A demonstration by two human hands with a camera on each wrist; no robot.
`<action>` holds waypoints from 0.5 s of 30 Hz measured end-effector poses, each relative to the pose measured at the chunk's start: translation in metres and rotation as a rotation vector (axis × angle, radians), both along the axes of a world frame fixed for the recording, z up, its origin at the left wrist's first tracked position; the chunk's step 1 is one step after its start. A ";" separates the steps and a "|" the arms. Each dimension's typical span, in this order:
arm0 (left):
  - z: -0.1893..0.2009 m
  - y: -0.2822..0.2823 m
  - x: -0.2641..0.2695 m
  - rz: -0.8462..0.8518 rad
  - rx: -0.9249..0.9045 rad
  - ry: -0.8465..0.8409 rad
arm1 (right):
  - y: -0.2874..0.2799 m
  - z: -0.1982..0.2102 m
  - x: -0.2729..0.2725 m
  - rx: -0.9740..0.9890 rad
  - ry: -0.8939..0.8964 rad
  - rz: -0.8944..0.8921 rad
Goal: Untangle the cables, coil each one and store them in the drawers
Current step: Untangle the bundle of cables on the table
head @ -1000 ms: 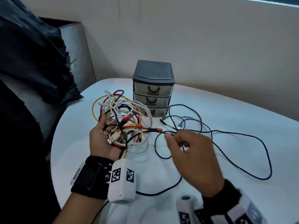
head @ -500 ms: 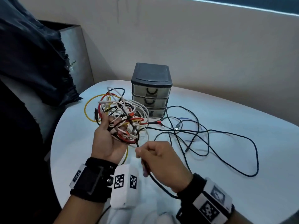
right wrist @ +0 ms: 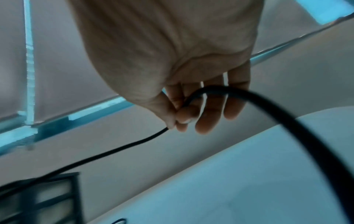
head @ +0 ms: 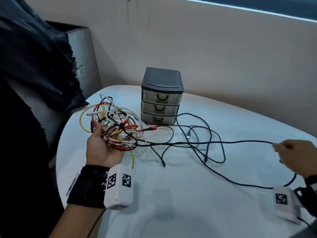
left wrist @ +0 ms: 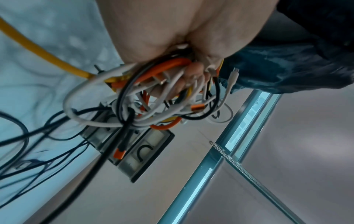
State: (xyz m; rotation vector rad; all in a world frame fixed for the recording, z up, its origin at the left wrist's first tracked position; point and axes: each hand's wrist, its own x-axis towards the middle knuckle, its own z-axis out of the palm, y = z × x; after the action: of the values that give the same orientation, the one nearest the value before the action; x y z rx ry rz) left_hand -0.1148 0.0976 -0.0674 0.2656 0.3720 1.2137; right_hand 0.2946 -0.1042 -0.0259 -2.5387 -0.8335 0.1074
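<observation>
Item 1, near left edge of the tabletop (head: 188, 212): left hand (head: 101, 148), palm up, fingers curled round the tangle (head: 116, 127) of white, yellow, orange-red and black cables, held just above the cloth. The left wrist view shows the fingers threaded among the loops.

Item 2, near right edge: right hand (head: 295, 155), thumb and forefinger pinching the black cable (head: 223, 143), other fingers relaxed. The cable runs taut from this pinch straight across to the tangle; a slack length curves back past the right wrist.

Item 3, middle of the tabletop: loose black loops and a free USB plug (head: 188, 135), lying crossed over one another between both hands. An orange-tipped connector (head: 152, 129) juts from the tangle toward the drawers.

Item 4, far edge, by the wall: drawer unit (head: 162, 98), three drawers, all closed. No cable is coiled or stored yet.

Risks, as judged:
- Pulling the taut black cable harder likely cinches a knot inside the tangle rather than freeing it.
- The crossed loops on the cloth may snag the plug and drag it along.
- A loop appears to lie close to the drawer unit's base; a sharp tug could shift the unit.
- The left hand's hold is loose among many strands; the tangle could slip out whole.
</observation>
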 end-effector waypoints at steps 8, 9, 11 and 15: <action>0.000 -0.011 0.032 -0.091 -0.072 0.164 | 0.056 0.009 -0.165 0.486 -0.367 0.511; 0.001 -0.012 0.034 -0.095 -0.067 0.175 | 0.061 0.007 -0.194 0.434 -0.246 0.621; 0.000 -0.013 0.036 -0.098 -0.060 0.184 | 0.074 0.003 -0.240 0.104 -0.045 0.715; -0.002 -0.011 0.032 -0.060 -0.040 0.187 | 0.090 -0.013 -0.268 0.071 0.030 0.835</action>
State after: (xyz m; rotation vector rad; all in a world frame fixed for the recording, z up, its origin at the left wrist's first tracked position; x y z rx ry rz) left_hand -0.0827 0.0864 -0.0692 0.3546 0.5461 1.1244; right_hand 0.0268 -0.0140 -0.0388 -1.9577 -1.7843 0.3639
